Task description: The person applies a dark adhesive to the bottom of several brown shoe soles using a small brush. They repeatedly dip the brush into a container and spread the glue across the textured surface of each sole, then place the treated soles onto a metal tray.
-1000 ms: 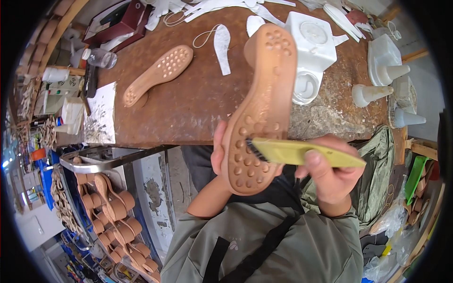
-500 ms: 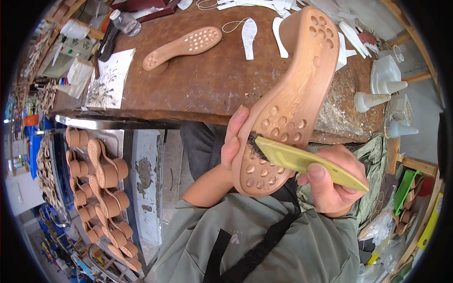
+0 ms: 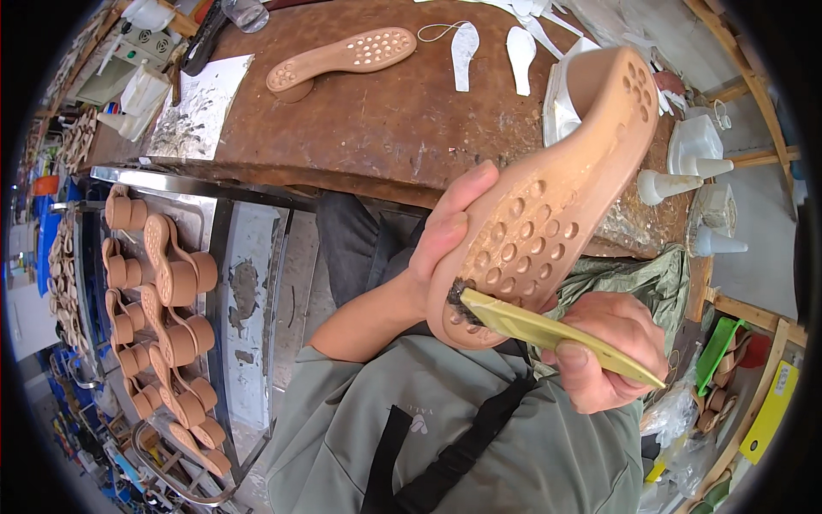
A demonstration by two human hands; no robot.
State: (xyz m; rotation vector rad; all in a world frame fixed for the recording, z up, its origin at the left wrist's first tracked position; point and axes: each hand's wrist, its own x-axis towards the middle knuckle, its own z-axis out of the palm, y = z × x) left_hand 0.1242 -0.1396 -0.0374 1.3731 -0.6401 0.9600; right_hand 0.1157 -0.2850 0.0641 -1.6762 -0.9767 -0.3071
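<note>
A tan heeled shoe sole (image 3: 591, 176), dotted with round dimples, slants across the space in front of me, its heel end far and to the right. My left hand (image 3: 445, 227) grips it by the left edge near the toe end. My right hand (image 3: 599, 351) is closed round a flat yellow-green brush (image 3: 548, 330). The brush's dark bristles touch the dimpled toe part of the sole. Wet-looking, glossy patches show on the sole's surface. Another tan sole (image 3: 342, 60) lies on the brown worktable (image 3: 360, 128).
On the left, several heeled soles (image 3: 175, 343) stand on a metal rack. White insole-shaped pieces (image 3: 521, 56) lie on the table's far side. White bottles with pointed nozzles (image 3: 668, 186) are at the right edge. A stained white sheet (image 3: 201, 107) lies at the table's left.
The held sole has tilted further right, its heel end lower and to the right. The brush has shifted slightly down, toward the toe tip. The whole view has shifted a little.
</note>
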